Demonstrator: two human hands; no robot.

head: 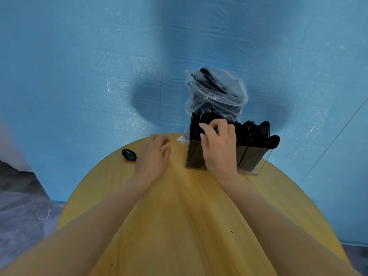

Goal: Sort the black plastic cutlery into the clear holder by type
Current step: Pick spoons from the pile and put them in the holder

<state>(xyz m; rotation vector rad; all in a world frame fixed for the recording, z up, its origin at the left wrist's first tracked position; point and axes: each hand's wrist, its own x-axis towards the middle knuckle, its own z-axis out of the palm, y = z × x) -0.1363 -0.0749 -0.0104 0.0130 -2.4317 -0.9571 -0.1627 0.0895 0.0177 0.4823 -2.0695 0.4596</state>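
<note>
Right hand (219,148) atop black cutlery (256,134) upright in clear holder (253,162).

A round yellow wooden table (179,226) carries a clear holder (256,162), a plastic bag (215,92) and one black spoon (129,154).

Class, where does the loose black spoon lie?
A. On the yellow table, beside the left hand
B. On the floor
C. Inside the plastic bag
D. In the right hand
A: the spoon lies on the table, just beside the left hand.
</note>
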